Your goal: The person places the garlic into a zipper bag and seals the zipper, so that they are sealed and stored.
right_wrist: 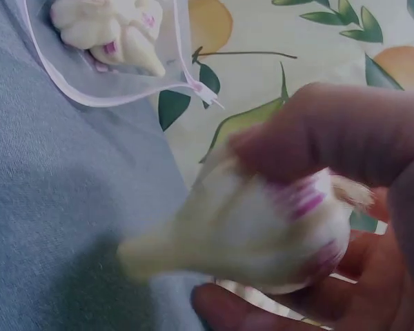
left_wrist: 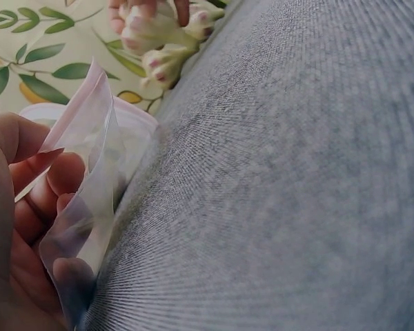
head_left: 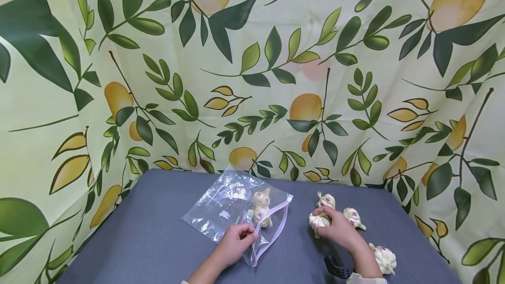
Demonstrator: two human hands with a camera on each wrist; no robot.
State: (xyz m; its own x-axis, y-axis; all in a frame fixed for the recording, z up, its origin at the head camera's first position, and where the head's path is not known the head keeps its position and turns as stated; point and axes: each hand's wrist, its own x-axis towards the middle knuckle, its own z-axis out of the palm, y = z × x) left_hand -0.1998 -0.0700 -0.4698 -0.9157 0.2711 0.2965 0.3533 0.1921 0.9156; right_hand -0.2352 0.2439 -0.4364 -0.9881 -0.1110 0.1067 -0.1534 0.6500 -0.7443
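Note:
A clear plastic zip bag [head_left: 213,205] with a pale pink zip edge lies on the table, two garlic bulbs [head_left: 261,198] inside near its mouth. My left hand [head_left: 236,242] pinches the near edge of the bag's mouth; in the left wrist view, thumb and fingers grip the bag's film [left_wrist: 90,158]. The mouth stands parted, facing right. To the right of it, my right hand [head_left: 337,227] grips a garlic bulb [right_wrist: 262,221], its stem pointing left in the right wrist view. That bulb is white with purple patches.
Near my right hand lie more bulbs: one garlic bulb [head_left: 326,200] behind, another garlic bulb [head_left: 353,218] to the right, and a third garlic bulb [head_left: 383,258] by the wrist. A grey cloth covers the table [head_left: 158,240]. A leaf-and-fruit patterned curtain [head_left: 268,100] hangs around it.

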